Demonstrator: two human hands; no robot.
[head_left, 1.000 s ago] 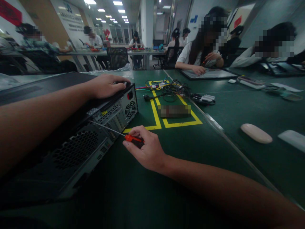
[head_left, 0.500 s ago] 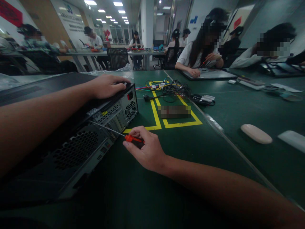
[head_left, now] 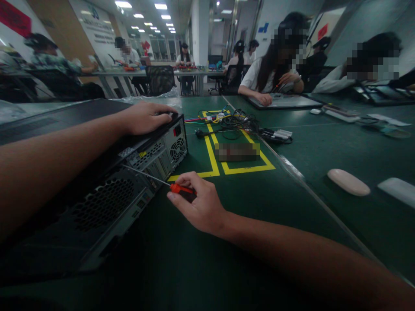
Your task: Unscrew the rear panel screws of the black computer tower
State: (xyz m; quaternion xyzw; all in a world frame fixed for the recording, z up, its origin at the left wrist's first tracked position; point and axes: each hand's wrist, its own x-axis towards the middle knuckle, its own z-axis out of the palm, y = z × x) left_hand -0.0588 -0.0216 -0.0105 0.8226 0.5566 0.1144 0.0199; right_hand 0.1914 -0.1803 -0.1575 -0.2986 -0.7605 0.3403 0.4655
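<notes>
A black computer case (head_left: 158, 166) lies on the green table at the left, its rear panel with vents and ports facing right and toward me. My left hand (head_left: 147, 117) rests on the top edge of the case, thumb and fingers apart, holding nothing. My right hand (head_left: 201, 202) is closed round the orange and black handle of a screwdriver (head_left: 182, 189). The long shaft points left and its tip meets the rear panel near the top edge; the exact contact point is too dark to make out.
Beyond the case are tangled cables (head_left: 240, 121) and a blurred-out box (head_left: 237, 152) within yellow tape. At the right lie a pale oval case (head_left: 348, 182) and a white object (head_left: 397, 191). Across the table a person (head_left: 275, 77) works at a flat panel (head_left: 288, 100).
</notes>
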